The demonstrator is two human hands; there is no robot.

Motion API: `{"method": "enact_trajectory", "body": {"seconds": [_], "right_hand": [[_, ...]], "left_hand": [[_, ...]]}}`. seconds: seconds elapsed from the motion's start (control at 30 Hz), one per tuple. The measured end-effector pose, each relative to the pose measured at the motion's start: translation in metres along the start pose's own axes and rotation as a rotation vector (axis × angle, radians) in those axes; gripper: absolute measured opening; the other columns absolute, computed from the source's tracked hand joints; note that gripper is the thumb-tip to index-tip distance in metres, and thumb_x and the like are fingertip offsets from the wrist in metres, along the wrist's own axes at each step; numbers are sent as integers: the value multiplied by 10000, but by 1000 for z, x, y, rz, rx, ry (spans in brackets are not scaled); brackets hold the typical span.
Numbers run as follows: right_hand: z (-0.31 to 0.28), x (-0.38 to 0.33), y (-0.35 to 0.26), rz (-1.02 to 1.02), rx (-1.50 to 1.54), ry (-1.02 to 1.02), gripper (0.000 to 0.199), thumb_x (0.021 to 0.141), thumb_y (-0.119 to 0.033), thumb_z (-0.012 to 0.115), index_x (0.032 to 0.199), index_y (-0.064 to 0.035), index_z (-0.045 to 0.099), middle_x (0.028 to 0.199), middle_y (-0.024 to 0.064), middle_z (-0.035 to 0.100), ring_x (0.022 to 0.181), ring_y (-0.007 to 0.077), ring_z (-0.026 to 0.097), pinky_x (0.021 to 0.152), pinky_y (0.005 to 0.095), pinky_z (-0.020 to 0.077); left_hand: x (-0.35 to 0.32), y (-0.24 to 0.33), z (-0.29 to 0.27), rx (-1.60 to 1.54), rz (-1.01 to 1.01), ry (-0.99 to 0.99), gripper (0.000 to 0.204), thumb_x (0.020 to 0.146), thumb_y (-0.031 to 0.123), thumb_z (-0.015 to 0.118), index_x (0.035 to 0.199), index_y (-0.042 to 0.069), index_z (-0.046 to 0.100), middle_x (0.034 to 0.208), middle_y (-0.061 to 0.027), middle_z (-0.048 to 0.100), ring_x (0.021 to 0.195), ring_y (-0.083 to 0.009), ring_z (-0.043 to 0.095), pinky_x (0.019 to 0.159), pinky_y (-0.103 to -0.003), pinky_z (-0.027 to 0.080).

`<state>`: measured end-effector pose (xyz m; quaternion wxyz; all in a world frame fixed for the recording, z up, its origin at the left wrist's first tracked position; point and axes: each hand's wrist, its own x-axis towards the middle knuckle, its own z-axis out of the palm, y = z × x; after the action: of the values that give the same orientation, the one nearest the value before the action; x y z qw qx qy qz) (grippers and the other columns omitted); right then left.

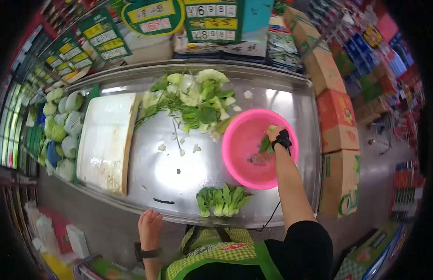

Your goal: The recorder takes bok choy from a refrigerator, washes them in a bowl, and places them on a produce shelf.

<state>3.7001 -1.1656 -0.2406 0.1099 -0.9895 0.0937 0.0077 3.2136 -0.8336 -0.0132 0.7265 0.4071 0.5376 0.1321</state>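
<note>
Inside a round pink basin of water, my right hand grips a bok choy whose green leaves hang down to the water. My fingers cover part of its pale base. At the near edge of the steel table, my left hand hovers with loosely bent fingers and nothing visible in them. Several bok choy lie together on the near side of the table, left of the basin. A dark strip rests close to my left hand.
A heap of trimmed leaves lies along the far side. On the left stands a white cutting board, with wrapped cabbages beyond it. Cardboard boxes line the right side. Price signs stand behind the table's raised rim.
</note>
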Motion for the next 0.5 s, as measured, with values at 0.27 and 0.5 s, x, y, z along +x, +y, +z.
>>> {"method": "enact_trajectory", "body": {"seconds": [0.27, 0.5], "right_hand": [[-44, -12, 1, -390, 303, -97, 766, 606, -351, 733, 1244, -26, 464, 1008, 203, 633, 909, 349, 621, 759, 413, 489], [-191, -58, 4, -199, 964, -415, 320, 775, -147, 691, 1070, -50, 613, 844, 60, 635, 693, 151, 598, 644, 303, 502]], "left_hand": [[-19, -12, -10, -131, 6, -5, 230, 888, 197, 567, 1077, 66, 551, 906, -86, 632, 783, -173, 615, 670, -292, 487], [-26, -14, -54, -140, 27, 26, 257, 897, 220, 560, 1094, 57, 548, 937, -86, 630, 815, -170, 623, 695, -284, 482]]}}
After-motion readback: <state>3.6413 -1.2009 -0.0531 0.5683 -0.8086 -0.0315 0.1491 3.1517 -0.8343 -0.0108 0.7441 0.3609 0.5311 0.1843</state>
